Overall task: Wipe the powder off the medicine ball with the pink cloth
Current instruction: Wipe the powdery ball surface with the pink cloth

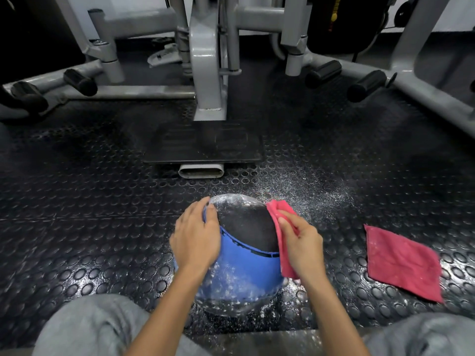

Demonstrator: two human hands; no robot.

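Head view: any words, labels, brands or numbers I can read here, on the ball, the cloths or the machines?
None can be read.
Medicine ball: no print visible on the blue and black panels, only white powder.
Pink cloth in the right hand and the second pink cloth on the floor: plain.
Gym machine: a pale plate low on the frame, too blurred to read.
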